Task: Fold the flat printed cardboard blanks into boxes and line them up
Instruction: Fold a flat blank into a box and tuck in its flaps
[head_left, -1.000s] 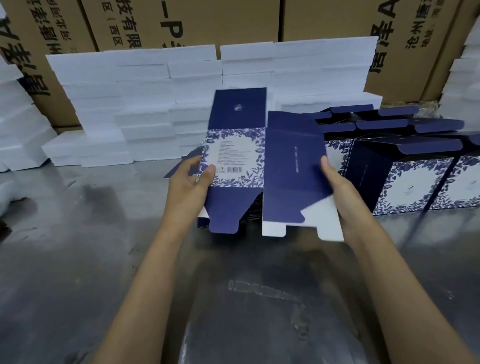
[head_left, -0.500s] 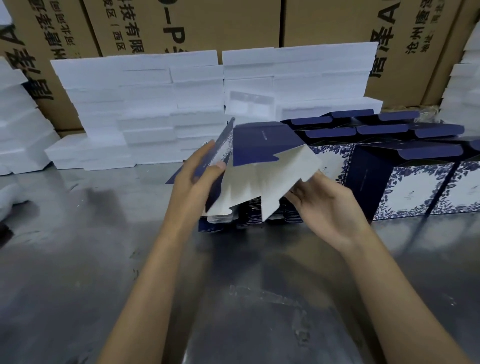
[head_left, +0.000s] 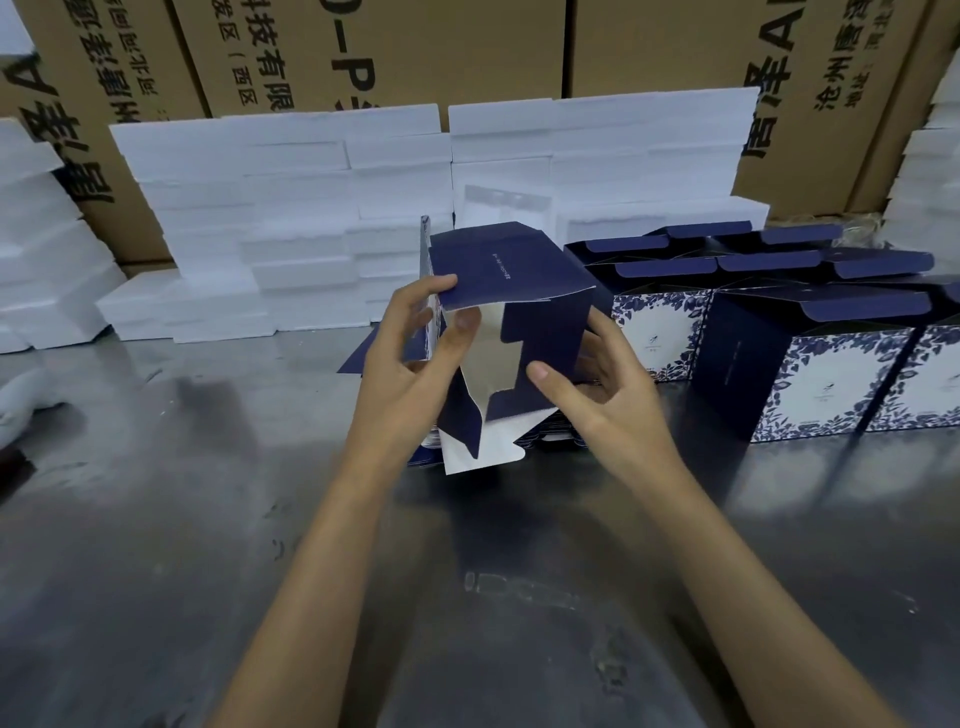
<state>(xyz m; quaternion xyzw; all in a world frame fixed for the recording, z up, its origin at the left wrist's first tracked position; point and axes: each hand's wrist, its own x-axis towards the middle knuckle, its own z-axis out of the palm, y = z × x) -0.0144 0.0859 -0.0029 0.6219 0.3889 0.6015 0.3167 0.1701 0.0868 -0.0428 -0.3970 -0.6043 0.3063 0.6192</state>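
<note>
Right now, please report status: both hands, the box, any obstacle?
Left hand and right hand grip half-folded navy printed cardboard blank, bottom flaps open. Finished floral boxes close right. Nothing blocking.

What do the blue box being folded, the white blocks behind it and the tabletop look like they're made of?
Blue box: thin printed cardboard, matte navy outside, plain white inside, creased at its flaps. White blocks: probably foam, chalky with rough edges. Tabletop: apparently metal sheet, grey, scuffed, dully reflective.
</note>
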